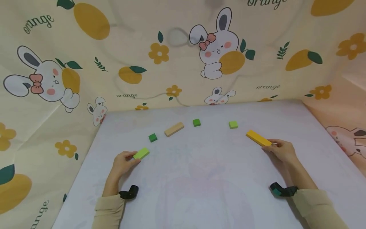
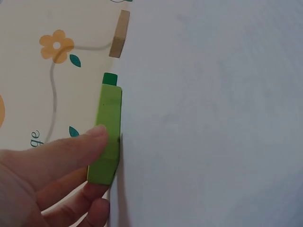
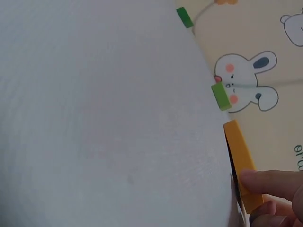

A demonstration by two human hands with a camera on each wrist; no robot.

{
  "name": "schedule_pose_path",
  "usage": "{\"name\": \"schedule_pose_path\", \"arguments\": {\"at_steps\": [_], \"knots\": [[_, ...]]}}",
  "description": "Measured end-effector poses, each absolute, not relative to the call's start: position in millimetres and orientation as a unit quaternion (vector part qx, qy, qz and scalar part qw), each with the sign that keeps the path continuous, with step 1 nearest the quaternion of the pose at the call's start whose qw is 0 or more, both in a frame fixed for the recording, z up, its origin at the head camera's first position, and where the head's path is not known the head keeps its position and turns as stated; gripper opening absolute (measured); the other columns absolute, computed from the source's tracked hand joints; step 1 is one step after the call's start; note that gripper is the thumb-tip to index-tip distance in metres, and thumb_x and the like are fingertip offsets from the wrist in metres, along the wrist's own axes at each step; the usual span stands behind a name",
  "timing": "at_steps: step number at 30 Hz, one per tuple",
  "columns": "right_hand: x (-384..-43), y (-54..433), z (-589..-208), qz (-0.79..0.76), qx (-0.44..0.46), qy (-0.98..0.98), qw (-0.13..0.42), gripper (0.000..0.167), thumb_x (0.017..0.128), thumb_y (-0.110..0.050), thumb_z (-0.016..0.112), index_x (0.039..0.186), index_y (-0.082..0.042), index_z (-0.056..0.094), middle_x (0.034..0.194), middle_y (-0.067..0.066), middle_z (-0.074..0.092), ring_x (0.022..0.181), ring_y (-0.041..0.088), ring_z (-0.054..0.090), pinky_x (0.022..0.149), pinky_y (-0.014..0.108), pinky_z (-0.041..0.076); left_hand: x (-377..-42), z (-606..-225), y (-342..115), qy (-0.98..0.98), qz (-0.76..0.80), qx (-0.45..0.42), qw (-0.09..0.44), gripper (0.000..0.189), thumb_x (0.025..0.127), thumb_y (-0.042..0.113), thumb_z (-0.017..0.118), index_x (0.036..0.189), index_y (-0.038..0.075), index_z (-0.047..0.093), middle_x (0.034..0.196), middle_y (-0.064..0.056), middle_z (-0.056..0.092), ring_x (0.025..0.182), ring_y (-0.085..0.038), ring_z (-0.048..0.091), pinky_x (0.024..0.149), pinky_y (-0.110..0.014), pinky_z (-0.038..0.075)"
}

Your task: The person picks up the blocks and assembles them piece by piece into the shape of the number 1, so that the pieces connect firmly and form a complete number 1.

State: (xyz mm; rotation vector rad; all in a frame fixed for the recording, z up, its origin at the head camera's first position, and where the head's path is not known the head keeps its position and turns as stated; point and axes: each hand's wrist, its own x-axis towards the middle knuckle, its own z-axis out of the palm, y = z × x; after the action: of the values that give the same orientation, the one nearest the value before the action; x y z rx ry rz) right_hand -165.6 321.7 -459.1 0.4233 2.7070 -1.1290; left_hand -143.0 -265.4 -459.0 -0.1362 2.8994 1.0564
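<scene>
On the left of the table, my left hand (image 1: 123,163) pinches a light green block (image 1: 141,153) between thumb and fingers. The left wrist view shows the thumb against one face of that block (image 2: 110,113), with fingertips under its near end. Over on the right, my right hand (image 1: 283,151) grips the near end of a long yellow-orange block (image 1: 258,138). In the right wrist view a finger or thumb lies on this block (image 3: 240,151), and other fingertips curl below it. Nearest the left hand's block is a dark green block (image 1: 152,137).
A long tan wooden block (image 1: 174,129), a green block (image 1: 196,122) and a light green block (image 1: 233,124) lie toward the back of the white table (image 1: 194,178). Behind the table hangs a patterned cloth (image 1: 177,54). Black wrist devices (image 1: 130,192) sit at both sleeves.
</scene>
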Motion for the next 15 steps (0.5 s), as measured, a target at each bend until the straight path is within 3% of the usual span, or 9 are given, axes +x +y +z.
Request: {"name": "schedule_pose_path", "arguments": {"at_steps": [9, 15], "knots": [[-160.7, 315.2, -458.8, -0.388, 0.136, 0.907, 0.090, 0.068, 0.091, -0.043, 0.063, 0.140, 0.001, 0.045, 0.087, 0.003, 0.050, 0.094, 0.020, 0.041, 0.070, 0.025, 0.034, -142.7, -454.5, -265.4, 0.939, 0.340, -0.041, 0.035, 0.041, 0.083, 0.013, 0.073, 0.119, -0.004, 0.064, 0.117, -0.027, 0.063, 0.106, -0.040, 0.060, 0.093, -0.050, 0.047], [-158.6, 310.0, -454.9, -0.384, 0.112, 0.912, 0.090, 0.067, 0.091, -0.042, 0.062, 0.140, 0.000, 0.046, 0.076, -0.004, 0.046, 0.079, 0.010, 0.040, 0.065, 0.024, 0.033, -143.6, -455.6, -267.3, 0.939, 0.339, -0.041, 0.042, 0.042, 0.084, 0.015, 0.073, 0.120, -0.004, 0.064, 0.117, -0.027, 0.063, 0.107, -0.039, 0.060, 0.092, -0.050, 0.047]]}}
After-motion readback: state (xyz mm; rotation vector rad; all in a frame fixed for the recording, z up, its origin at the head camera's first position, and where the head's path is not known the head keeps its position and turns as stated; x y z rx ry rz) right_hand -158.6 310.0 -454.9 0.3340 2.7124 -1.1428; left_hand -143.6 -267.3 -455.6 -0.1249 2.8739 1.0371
